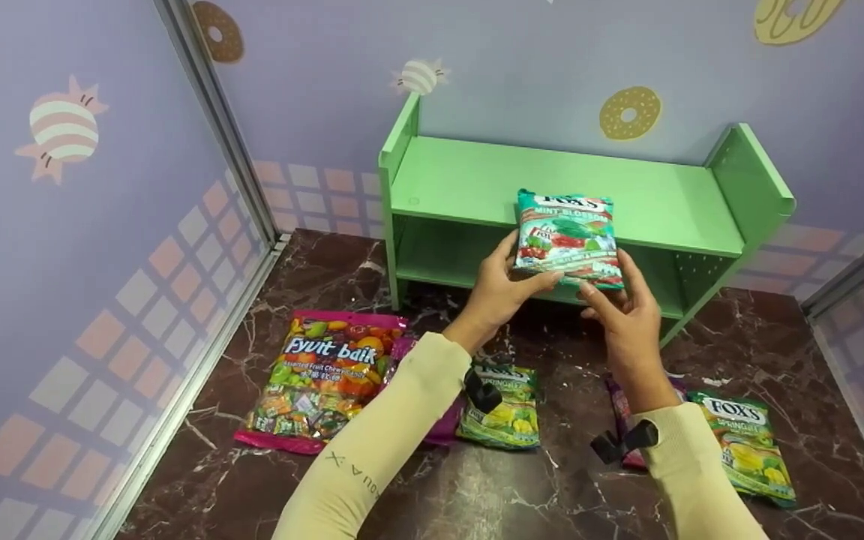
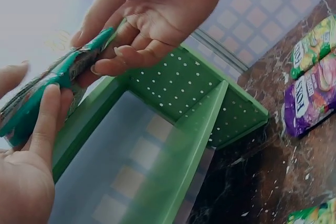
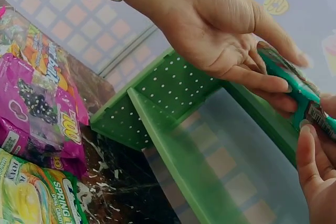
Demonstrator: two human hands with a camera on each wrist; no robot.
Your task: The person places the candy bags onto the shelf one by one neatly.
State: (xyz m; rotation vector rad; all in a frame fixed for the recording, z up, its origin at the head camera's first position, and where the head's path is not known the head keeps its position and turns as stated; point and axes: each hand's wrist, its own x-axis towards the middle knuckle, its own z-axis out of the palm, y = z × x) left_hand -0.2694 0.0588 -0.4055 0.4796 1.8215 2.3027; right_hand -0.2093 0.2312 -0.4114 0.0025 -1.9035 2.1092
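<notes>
A teal Fox's Mint Blossom candy bag is held up in front of the green shelf's upper board, its printed front facing the head camera. My left hand grips the bag's left side, thumb along the lower front edge. On the opposite side my right hand holds the lower right corner, with fingers behind the bag. Both wrist views show the bag edge-on, as a thin teal pack pinched between the two hands.
On the dark marbled floor lie a large Fyvit baik candy bag, a purple bag and a yellow-green Fox's bag at left. Another purple Fox's bag and a green one lie at right. Patterned walls enclose the area.
</notes>
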